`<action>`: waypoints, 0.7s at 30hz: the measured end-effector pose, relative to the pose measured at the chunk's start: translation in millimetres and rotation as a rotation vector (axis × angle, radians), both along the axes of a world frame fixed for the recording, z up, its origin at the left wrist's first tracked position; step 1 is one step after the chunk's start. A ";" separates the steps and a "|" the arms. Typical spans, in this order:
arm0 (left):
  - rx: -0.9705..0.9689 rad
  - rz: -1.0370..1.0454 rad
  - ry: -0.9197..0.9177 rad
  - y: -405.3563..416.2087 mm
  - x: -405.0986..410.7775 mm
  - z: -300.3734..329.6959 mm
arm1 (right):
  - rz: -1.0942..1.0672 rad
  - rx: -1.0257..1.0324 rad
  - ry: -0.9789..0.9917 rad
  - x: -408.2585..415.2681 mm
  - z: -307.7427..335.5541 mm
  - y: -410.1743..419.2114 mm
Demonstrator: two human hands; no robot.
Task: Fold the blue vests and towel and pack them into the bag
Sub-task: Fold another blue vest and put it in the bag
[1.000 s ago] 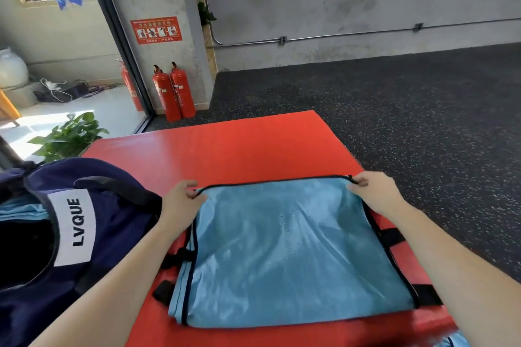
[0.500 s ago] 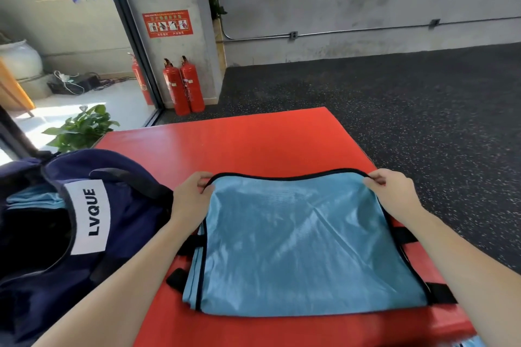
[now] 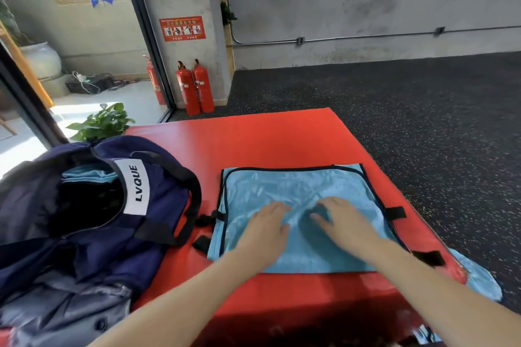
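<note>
A light blue vest with black trim and black side straps lies folded flat on the red mat. My left hand and my right hand press flat on its middle, fingers straight, side by side. To the left the navy LVQUE bag stands open, with light blue cloth showing inside it. Another piece of light blue cloth hangs off the mat's right front corner.
A grey jacket lies in front of the bag at the lower left. Two red fire extinguishers stand by the pillar behind the mat, and a potted plant sits left of it. Dark speckled floor surrounds the mat's right side.
Both hands let go of the vest's far corners and came back onto its middle, now pressing flat. The view shifted so the vest sits further right.
</note>
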State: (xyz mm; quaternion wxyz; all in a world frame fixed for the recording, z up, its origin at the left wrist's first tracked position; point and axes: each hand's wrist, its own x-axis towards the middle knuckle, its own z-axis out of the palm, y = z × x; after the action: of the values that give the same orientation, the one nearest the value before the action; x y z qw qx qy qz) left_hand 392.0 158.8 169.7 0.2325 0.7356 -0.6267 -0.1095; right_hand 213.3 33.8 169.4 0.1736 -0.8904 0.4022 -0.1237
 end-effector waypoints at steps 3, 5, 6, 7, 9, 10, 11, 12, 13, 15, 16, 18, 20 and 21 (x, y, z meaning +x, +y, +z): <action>0.088 -0.011 -0.075 18.3 -31.4 -19.1 | 0.049 -0.080 0.050 -0.3 -17.0 30.9; 0.133 0.026 -0.162 34.0 -33.3 -28.4 | 0.035 -0.104 0.124 -6.9 -26.9 42.7; 0.152 0.056 -0.206 41.0 -27.3 -32.0 | 0.037 -0.116 0.157 -12.9 -33.0 42.8; 0.166 0.092 -0.239 47.3 -17.6 -34.6 | 0.030 -0.124 0.181 -20.3 -37.4 39.5; 0.183 0.166 -0.272 59.4 7.9 -37.7 | -0.009 -0.122 0.211 -38.8 -41.2 25.5; 0.195 0.194 -0.294 65.7 20.7 -37.5 | -0.032 -0.121 0.218 -48.5 -40.4 18.3; 0.202 0.216 -0.316 71.5 32.8 -36.8 | -0.049 -0.116 0.224 -57.4 -38.7 12.4; 0.202 0.234 -0.322 77.2 43.3 -35.9 | -0.055 -0.113 0.233 -64.5 -37.3 7.7; 0.197 0.244 -0.315 82.7 52.3 -34.2 | -0.053 -0.113 0.242 -69.8 -35.3 5.5; 0.178 0.234 -0.289 91.1 65.5 -31.3 | -0.045 -0.110 0.239 -75.3 -33.3 4.7; 0.162 0.220 -0.272 94.0 69.4 -29.8 | -0.046 -0.101 0.225 -76.7 -32.8 5.0; 0.139 0.203 -0.227 99.3 72.6 -26.0 | -0.055 -0.086 0.159 -79.1 -30.9 6.0; 0.101 0.234 -0.153 106.1 76.4 -24.9 | -0.053 -0.053 0.072 -81.6 -28.1 8.3; 0.063 0.264 -0.109 110.0 78.8 -24.6 | -0.040 -0.034 0.034 -83.9 -26.4 10.7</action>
State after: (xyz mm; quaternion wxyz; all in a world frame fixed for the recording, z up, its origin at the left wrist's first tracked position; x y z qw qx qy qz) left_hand 470.8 268.8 145.1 0.1875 0.8234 -0.5325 -0.0574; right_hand 129.4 44.5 143.0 0.1489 -0.8870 0.4207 -0.1189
